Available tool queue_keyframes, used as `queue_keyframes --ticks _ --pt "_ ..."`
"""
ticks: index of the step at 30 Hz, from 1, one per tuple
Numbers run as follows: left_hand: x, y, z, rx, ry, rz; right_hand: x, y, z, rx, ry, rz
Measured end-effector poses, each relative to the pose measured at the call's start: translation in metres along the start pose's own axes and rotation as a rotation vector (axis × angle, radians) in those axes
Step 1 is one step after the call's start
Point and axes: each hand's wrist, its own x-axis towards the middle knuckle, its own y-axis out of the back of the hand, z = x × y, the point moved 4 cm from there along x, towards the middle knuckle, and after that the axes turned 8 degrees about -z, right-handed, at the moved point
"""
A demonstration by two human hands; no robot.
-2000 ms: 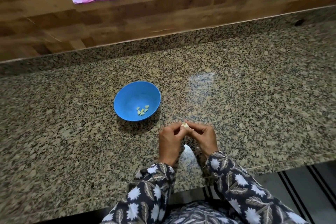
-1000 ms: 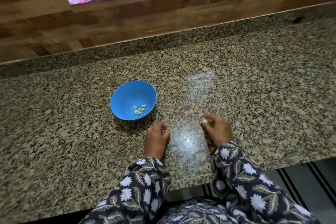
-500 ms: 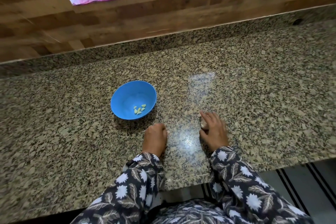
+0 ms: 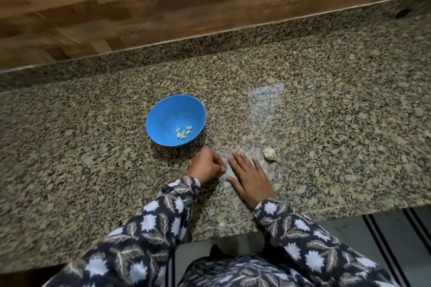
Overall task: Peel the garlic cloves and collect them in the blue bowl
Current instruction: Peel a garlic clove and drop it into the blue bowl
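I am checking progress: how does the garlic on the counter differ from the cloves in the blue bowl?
The garlic on the counter is one whitish piece in its skin with a thin tail; the cloves are several, smaller, yellowish and bare. The garlic lies on bare granite; the cloves lie inside the blue bowl. Both lie untouched.

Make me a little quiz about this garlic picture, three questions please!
1. True or false: the garlic lies inside the blue bowl.
2. Which hand has its fingers stretched out straight? A: left. B: right. C: both.
3. Fill in: the bowl holds a few peeled ____.

Key:
1. False. It lies on the counter, near the right hand.
2. B.
3. cloves.
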Motion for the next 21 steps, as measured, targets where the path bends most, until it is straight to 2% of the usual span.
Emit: queue_keyframes --ticks 7,11,16,19,21 --pt "0.010 0.008 0.012 -0.036 0.137 -0.080 0.000 -0.003 0.002 0.025 -0.021 0.004" --pt "0.016 0.007 0.015 0.111 0.171 -0.052 0.001 -0.002 0.002 0.023 -0.026 0.003" --pt "0.015 0.003 0.023 0.337 0.124 0.059 0.002 -0.004 0.002 0.040 -0.002 0.030" --pt "0.008 -0.004 0.027 0.382 0.042 0.128 0.001 0.001 0.001 0.089 0.016 0.052" --pt "0.001 -0.005 0.026 0.352 -0.013 0.107 -0.001 0.008 0.001 0.212 0.036 0.083"
